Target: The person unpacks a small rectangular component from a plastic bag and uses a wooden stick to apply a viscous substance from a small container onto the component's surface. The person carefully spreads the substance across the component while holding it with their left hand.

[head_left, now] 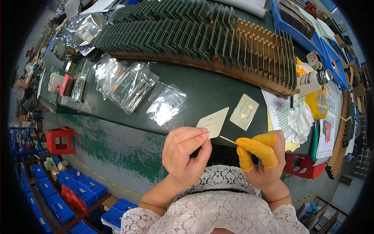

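My left hand (183,158) pinches the lower corner of a thin cream-coloured flat panel (214,121), which is tilted above the table's front edge. Yellow finger cots cover several fingers of my right hand (263,158), which grips a thin stick (227,139). The stick points left, its tip close to the panel's lower edge; whether the two touch, I cannot tell. A second cream panel (238,110) with a pale patch lies on the dark green tabletop, just beyond my hands.
Across the back, a brown slotted rack (249,80) holds rows of upright dark panels (156,37). Clear plastic bags (167,104) lie left of centre. At right are a white bottle (309,82), a yellow tape roll (314,105) and crumpled white cloth (300,123). Red stools (61,140) stand below.
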A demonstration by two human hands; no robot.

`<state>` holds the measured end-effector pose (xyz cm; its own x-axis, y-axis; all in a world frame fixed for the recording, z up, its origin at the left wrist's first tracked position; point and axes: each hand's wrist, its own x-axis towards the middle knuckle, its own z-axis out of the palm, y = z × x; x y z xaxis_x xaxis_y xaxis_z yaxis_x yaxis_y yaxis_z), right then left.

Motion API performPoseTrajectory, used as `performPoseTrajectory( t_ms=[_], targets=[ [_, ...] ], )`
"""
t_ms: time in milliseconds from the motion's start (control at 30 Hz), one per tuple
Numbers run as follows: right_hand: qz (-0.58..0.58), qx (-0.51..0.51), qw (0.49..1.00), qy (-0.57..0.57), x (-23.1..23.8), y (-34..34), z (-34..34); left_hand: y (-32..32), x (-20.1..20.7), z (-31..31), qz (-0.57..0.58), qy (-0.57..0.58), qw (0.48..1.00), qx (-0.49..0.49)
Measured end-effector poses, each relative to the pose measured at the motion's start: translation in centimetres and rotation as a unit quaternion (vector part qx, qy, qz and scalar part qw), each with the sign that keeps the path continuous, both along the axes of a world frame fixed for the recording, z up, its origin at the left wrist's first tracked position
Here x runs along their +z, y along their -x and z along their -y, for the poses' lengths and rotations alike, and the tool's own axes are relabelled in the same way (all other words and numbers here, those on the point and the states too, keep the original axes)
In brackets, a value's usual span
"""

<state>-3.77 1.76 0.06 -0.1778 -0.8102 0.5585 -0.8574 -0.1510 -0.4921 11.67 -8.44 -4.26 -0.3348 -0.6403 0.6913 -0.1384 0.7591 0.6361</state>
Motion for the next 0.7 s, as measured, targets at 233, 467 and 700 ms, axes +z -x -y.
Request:
performPoseTrajectory(
  t_ms=[233, 467, 700],
  targets=[
    [-0.001, -0.002, 1.000, -0.001, 0.04, -0.07, 0.07, 0.02, 0.02, -0.01, 0.001, 0.000, 1.000, -0.001],
    [-0.002, 0.007, 1.000, 0.002, -0.03, -0.12, 0.25, -0.02, -0.06, -0.02, -0.002, -0.003, 1.000, -0.002],
    [-0.009, 0.016, 1.000, 0.001, -0.04, -0.28, 0.17, -0.01, -0.05, 0.04, -0.003, -0.005, 1.000, -0.002]
  ],
)
